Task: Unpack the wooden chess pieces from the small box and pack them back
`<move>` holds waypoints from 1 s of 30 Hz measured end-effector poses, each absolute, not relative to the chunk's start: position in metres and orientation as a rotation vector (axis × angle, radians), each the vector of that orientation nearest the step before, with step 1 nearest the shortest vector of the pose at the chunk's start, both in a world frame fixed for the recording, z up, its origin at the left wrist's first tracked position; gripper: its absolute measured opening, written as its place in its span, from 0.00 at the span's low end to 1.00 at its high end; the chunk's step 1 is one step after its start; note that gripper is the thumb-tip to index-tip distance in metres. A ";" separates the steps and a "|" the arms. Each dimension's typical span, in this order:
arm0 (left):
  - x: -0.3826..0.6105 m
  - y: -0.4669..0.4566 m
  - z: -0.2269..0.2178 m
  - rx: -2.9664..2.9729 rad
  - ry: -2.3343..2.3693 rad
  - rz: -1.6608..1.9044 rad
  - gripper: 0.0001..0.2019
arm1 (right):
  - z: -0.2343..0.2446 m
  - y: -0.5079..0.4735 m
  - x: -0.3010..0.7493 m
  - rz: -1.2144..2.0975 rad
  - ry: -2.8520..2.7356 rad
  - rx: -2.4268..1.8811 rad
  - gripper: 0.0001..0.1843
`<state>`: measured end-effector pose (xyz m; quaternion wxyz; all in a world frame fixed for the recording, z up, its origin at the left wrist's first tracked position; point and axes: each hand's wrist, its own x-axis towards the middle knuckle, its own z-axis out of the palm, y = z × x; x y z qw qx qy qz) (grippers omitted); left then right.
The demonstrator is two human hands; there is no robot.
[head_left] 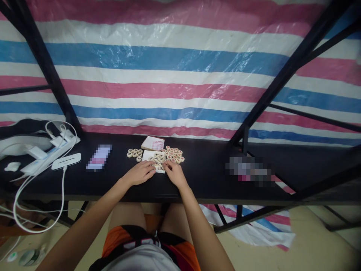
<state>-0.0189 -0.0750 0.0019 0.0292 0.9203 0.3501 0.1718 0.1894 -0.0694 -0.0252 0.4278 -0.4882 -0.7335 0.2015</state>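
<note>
A small white box (pixel 146 155) on the black table holds several round, pale xiangqi pieces (pixel 158 158) with dark characters. My left hand (pixel 140 173) lies over the box's near left part, its fingers stretched toward the pieces and the thumb apart. At the box's right edge is my right hand (pixel 175 174), fingers bent and tips close together by the pieces; whatever they pinch is too small to make out. Pieces with red characters (pixel 174 153) are gathered right of the box. Dark-marked pieces (pixel 134 153) lie to its left.
Behind the box lies a white and pink box lid (pixel 152 143). Further left are a phone (pixel 99 157), a white charging device (pixel 66 161) and a power strip (pixel 47 158) with looping cables. A blurred item (pixel 249 168) lies at the right. Black metal posts (pixel 255 109) flank the table.
</note>
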 end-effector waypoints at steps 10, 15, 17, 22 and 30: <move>-0.047 -0.060 0.003 2.538 1.405 1.175 0.15 | -0.025 -0.070 0.189 0.528 -1.815 -1.234 0.11; -0.065 -0.052 0.002 2.248 1.808 1.364 0.13 | -0.025 -0.070 0.190 0.516 -1.819 -1.236 0.11; -0.066 -0.051 0.000 2.254 1.892 1.304 0.12 | -0.025 -0.070 0.190 0.519 -1.817 -1.231 0.11; -0.060 -0.054 0.001 2.342 2.047 1.077 0.12 | -0.025 -0.070 0.190 0.523 -1.818 -1.228 0.11; -0.056 -0.060 0.008 2.324 2.154 0.657 0.09 | -0.025 -0.070 0.190 0.529 -1.816 -1.228 0.11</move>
